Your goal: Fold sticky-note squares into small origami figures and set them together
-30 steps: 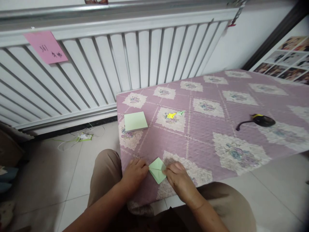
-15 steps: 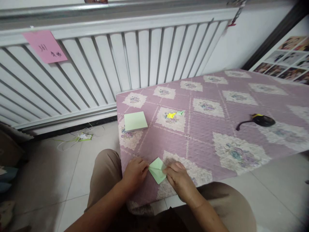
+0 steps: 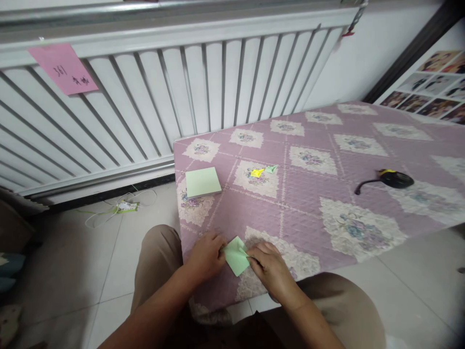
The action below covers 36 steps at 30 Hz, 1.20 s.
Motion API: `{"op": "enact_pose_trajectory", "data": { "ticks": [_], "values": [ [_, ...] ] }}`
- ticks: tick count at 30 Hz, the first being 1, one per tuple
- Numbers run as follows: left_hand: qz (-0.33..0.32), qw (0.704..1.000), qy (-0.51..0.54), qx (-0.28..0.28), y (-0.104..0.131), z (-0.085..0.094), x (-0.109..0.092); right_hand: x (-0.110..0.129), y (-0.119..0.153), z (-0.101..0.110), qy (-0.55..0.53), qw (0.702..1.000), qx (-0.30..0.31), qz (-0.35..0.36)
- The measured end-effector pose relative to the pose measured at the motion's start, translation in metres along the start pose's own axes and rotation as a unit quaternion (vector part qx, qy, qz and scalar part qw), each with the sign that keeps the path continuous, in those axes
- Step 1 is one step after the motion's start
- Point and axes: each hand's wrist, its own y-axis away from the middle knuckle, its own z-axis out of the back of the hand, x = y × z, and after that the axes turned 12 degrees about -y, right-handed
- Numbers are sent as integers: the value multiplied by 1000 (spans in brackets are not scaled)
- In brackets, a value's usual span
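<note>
A white radiator stands behind the table, spread with purple flowered cloth. Nearer than the radiator, at the table's front edge, the left hand and right hand pinch opposite corners of a green paper. The pad lies closer to the radiator.

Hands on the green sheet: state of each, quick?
Left hand: fingers closed on the left corner of the green sheet.
Right hand: fingers closed on the right corner of that sheet.
</note>
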Motion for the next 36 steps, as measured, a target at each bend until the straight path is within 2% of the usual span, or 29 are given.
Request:
{"op": "enact_pose_trajectory", "data": {
  "ticks": [3,7,13,23,31,36],
  "values": [
    [-43,998,35,-18,-4,0,-3,0,-1,1,1,1000,4,-2],
    [-83,996,35,-5,-13,-5,-10,-1,0,-1,12,1000,0,0],
    [-59,997,39,-10,-16,-12,-11,-4,4,-4,8,998,-61,-7],
    [-97,994,32,-28,-15,-18,-6,-4,5,-3,-5,999,-53,-8],
    [-128,991,27,-21,-10,-8,0,-4,3,-3,-4,999,-45,17],
    [-112,994,-3,-14,-6,-3,11,-3,3,-2,-6,998,-50,25]
  ]
}}
